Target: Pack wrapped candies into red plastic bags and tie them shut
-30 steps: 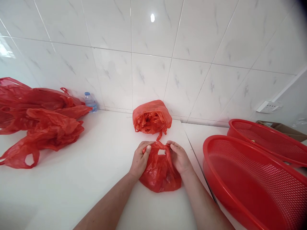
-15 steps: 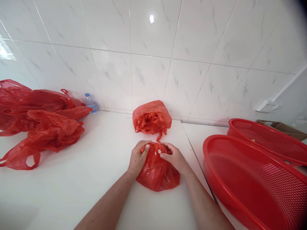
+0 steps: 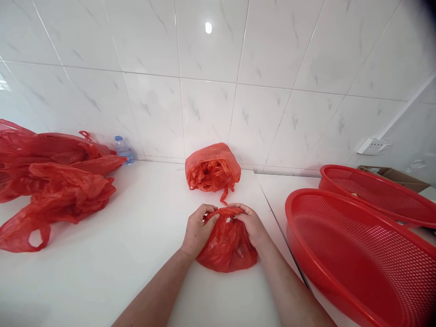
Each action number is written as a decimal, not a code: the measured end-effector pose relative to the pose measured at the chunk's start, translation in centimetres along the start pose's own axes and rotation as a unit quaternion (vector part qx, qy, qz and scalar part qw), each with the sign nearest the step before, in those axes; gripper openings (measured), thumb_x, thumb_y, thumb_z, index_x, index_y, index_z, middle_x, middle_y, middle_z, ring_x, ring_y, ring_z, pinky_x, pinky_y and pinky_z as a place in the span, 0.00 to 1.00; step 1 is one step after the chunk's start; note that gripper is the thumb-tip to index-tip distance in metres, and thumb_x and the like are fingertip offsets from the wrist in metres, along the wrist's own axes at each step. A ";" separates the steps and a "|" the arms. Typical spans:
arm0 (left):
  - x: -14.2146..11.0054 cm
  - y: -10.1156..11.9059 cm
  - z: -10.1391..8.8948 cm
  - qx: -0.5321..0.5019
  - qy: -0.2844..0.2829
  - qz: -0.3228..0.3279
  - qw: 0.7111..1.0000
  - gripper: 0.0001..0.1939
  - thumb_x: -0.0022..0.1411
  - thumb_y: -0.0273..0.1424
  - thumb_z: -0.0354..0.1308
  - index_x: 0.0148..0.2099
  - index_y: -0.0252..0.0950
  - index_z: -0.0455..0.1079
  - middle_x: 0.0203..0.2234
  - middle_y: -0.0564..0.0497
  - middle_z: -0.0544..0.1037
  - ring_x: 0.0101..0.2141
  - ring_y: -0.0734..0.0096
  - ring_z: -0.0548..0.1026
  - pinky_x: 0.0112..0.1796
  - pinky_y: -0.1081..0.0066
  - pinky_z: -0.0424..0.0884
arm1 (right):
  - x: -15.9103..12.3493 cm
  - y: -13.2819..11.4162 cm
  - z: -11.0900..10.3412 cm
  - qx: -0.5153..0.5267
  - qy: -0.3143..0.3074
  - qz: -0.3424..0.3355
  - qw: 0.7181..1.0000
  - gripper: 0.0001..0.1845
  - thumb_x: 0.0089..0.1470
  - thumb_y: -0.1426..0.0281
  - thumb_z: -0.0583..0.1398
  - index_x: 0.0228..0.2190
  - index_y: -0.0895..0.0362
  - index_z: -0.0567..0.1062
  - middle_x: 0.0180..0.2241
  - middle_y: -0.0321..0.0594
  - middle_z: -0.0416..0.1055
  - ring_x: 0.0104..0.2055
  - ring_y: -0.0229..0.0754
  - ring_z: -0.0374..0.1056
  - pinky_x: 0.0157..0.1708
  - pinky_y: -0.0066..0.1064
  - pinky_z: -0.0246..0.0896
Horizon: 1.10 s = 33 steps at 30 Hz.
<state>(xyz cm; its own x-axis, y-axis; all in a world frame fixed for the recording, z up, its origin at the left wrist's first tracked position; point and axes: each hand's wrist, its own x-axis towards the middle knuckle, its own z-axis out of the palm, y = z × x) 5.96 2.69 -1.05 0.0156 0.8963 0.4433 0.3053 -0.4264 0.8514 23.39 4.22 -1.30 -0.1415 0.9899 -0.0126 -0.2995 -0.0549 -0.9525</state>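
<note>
A red plastic bag [image 3: 227, 250] rests on the white table between my hands, its top edge gathered into a thick roll. My left hand [image 3: 199, 229] pinches the left end of that roll between thumb and fingers. On the other end, my right hand [image 3: 251, 225] is closed with its fingers curled over the rolled edge; its thumb is partly hidden. Small gaps show through the plastic just below the roll. Just beyond the hands sits a bundle of red plastic bags [image 3: 213, 168], with a twisted strip trailing from it toward the bag I hold.
Loose red plastic bags [image 3: 71, 186] lie heaped at the left, beside a small water bottle [image 3: 124, 150] by the tiled wall. Two red mesh baskets [image 3: 316, 236] stand on the right, past a seam in the table [image 3: 146, 254]. Behind them are a cardboard box [image 3: 400, 178] and a wall socket [image 3: 374, 146].
The bag's top edge has been folded into a roll, and my fingers have closed over both its ends. The whole view has shifted slightly.
</note>
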 end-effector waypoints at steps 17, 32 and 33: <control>1.8 -1.8 -2.4 0.105 0.114 0.048 0.987 0.03 0.56 0.28 0.53 0.32 0.39 0.67 0.38 0.50 0.73 0.40 0.67 0.71 0.37 0.67 0.67 | 1.4 -0.6 -5.0 0.141 0.167 -0.065 0.974 0.13 0.34 0.73 0.68 0.25 0.54 0.71 0.26 0.29 0.67 0.27 0.32 0.65 0.28 0.23 0.63; 2.2 -2.3 -3.2 0.052 0.170 -0.132 0.975 0.05 0.54 0.34 0.55 0.31 0.39 0.68 0.28 0.53 0.74 0.31 0.69 0.70 0.34 0.70 0.67 | 2.0 -0.1 -7.3 0.158 0.229 -0.044 0.960 0.15 0.33 0.76 0.68 0.27 0.55 0.71 0.25 0.32 0.69 0.26 0.33 0.67 0.27 0.24 0.68; 2.2 -2.4 -3.2 0.048 0.169 -0.128 0.976 0.06 0.54 0.35 0.55 0.32 0.38 0.68 0.29 0.53 0.74 0.32 0.68 0.70 0.35 0.69 0.67 | 2.0 -0.1 -7.3 0.157 0.227 -0.045 0.960 0.15 0.33 0.75 0.68 0.27 0.55 0.71 0.25 0.32 0.69 0.27 0.33 0.68 0.27 0.24 0.68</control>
<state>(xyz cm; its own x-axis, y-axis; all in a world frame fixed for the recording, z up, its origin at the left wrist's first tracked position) 2.22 5.27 -1.28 -0.3823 0.8738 0.3004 0.3463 -0.1659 0.9233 30.02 7.14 -3.43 0.3024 0.9437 -0.1343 -0.5718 0.0669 -0.8177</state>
